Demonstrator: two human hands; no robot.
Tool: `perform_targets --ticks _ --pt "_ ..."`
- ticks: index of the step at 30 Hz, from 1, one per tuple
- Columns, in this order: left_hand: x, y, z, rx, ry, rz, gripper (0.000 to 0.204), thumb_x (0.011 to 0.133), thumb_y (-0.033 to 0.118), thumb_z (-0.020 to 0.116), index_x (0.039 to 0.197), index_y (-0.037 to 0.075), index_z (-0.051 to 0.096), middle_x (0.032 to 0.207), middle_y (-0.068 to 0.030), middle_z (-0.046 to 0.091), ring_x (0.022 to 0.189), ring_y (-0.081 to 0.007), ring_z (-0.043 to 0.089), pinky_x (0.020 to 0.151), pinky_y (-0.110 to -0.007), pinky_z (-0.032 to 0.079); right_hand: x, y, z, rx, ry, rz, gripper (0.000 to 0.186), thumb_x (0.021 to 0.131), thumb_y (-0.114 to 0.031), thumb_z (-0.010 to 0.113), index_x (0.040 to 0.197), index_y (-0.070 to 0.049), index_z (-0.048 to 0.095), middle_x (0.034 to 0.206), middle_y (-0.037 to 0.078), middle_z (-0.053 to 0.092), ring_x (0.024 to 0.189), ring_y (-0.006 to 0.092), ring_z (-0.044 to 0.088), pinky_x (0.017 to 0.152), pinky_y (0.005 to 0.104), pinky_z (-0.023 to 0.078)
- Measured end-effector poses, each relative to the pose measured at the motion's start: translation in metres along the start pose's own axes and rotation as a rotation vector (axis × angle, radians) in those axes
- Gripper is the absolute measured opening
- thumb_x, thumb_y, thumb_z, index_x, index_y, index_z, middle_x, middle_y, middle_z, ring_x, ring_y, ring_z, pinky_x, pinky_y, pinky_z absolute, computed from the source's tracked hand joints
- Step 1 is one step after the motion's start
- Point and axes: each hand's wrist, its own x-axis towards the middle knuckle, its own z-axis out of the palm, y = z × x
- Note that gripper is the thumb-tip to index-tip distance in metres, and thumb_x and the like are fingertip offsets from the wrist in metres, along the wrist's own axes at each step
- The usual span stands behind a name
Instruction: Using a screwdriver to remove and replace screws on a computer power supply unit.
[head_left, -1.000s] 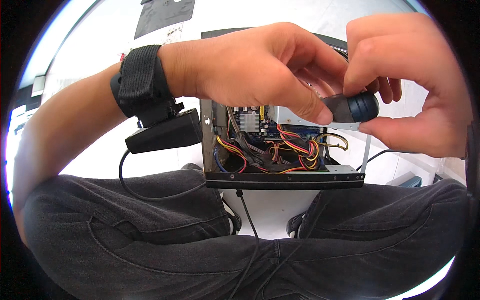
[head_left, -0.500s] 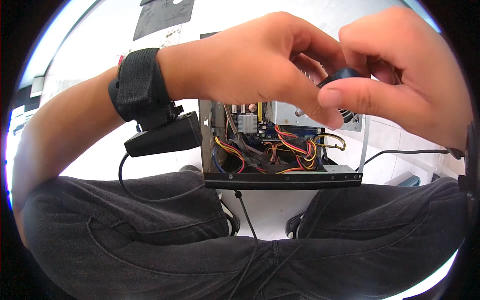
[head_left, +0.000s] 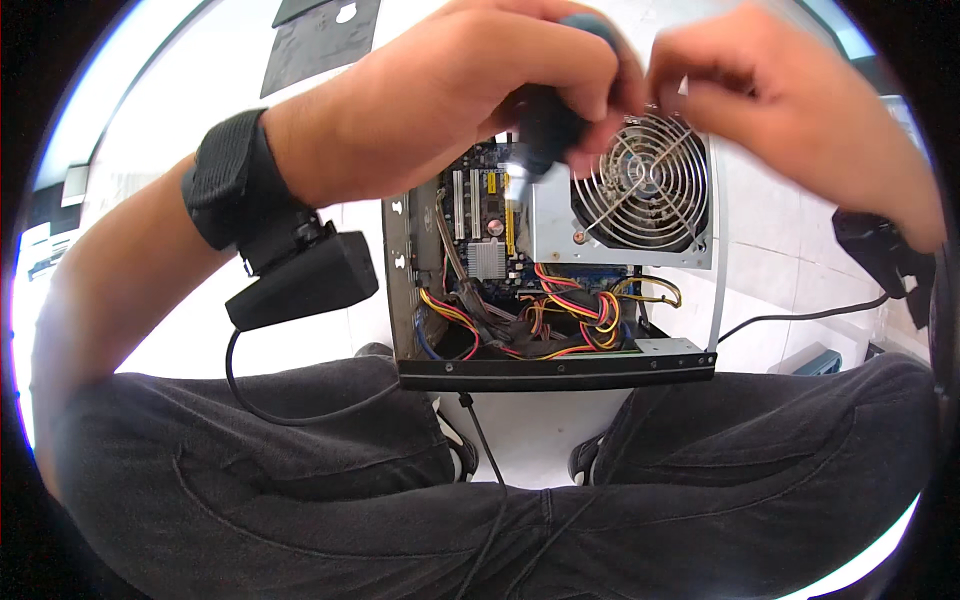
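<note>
Blue circuit board: pale printed lettering, upper part, small from where I stand; dark flat panel: white mark, indistinct.

Open room over the middle of the fan grille! Upper left of it, left hand and dark tool block the way; upper right, the right hand looms; below it, looped cables clog the case.

Dark tool in left fingers over computer case
</note>
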Motion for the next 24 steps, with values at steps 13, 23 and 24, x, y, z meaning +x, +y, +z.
perform_targets --ticks 13,23,24 --pt "-0.024 -0.034 0.027 1.224 0.019 -0.008 0.021 0.082 0.008 0.076 0.102 0.005 0.074 0.090 -0.0138 0.070 0.079 -0.0351 0.068 0.073 -0.043 0.055 -0.009 -0.005 0.043 -0.052 -0.312 -0.202 0.031 0.082 -0.020 0.079 0.107 -0.006 0.067 0.098 0.015 0.070 0.093 0.0373 0.070 0.082 0.0477 0.055" --pt "-0.017 -0.046 0.035 1.204 0.064 -0.085 0.017 0.083 0.008 0.075 0.099 0.003 0.074 0.091 -0.0148 0.073 0.082 -0.0362 0.070 0.073 -0.045 0.055 0.002 -0.004 0.050 0.020 -0.282 -0.200 0.028 0.080 -0.013 0.079 0.103 -0.004 0.064 0.095 0.014 0.065 0.090 0.0378 0.066 0.078 0.0478 0.053" --pt "-0.016 -0.046 0.035 1.185 0.079 -0.109 0.016 0.083 0.007 0.075 0.098 0.003 0.074 0.091 -0.0153 0.073 0.084 -0.0362 0.070 0.074 -0.044 0.056 0.003 -0.004 0.051 0.028 -0.283 -0.199 0.028 0.080 -0.013 0.079 0.102 -0.004 0.064 0.095 0.014 0.065 0.090 0.0380 0.067 0.078 0.0480 0.053"
